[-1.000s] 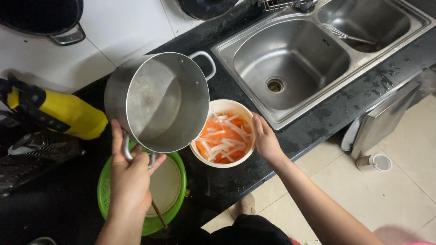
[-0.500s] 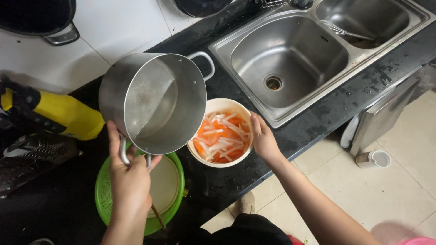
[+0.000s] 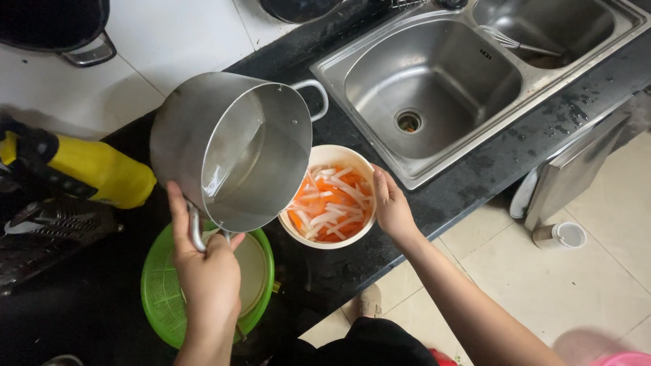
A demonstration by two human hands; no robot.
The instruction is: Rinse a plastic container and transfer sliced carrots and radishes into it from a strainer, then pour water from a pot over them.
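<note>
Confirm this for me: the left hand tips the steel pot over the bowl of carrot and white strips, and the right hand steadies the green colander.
One thing is wrong. In the head view the right hand steadies the bowl of carrot and white strips, not the green colander, which sits under the left hand. The left hand does tip the steel pot over that bowl.

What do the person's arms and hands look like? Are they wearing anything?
Both arms are bare, with no sleeves showing as far up as the picture goes. The left hand and right hand have no gloves, and I see no rings, watch or bracelet. The fingers are bare too, with short nails.
</note>
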